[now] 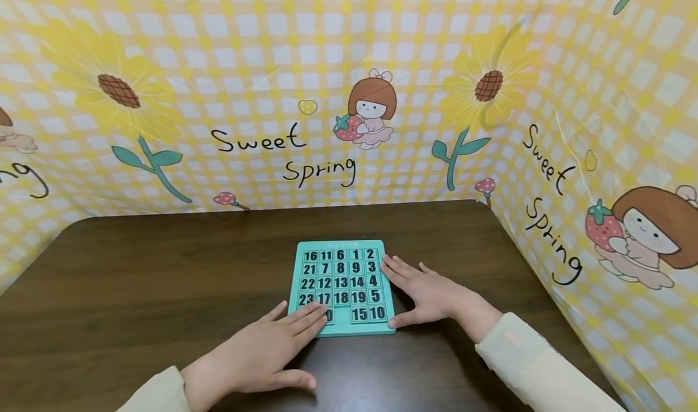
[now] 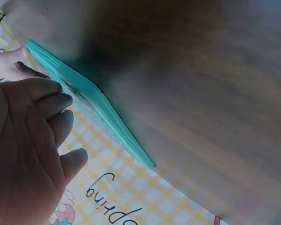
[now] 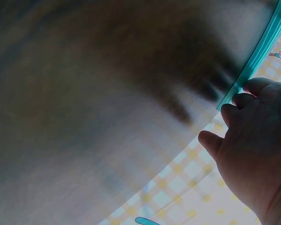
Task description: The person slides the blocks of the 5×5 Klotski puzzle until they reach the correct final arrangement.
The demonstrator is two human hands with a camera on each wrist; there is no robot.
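One turquoise number board (image 1: 361, 329), left hand (image 1: 267, 348) over its lower left, right hand (image 1: 429, 294) along its right edge

It lies flat on the desk (image 1: 163, 291); both hands have fingers extended, gripping nothing. The left fingertips (image 1: 320, 309) rest over the bottom row, beside the gap (image 1: 342, 315) between the partly covered tile ending in 0 (image 1: 329, 317) and the 15 tile (image 1: 360, 314). Sliding well here probably calls for light pressure, a push straight along the row, and the right hand bracing the board against skidding.
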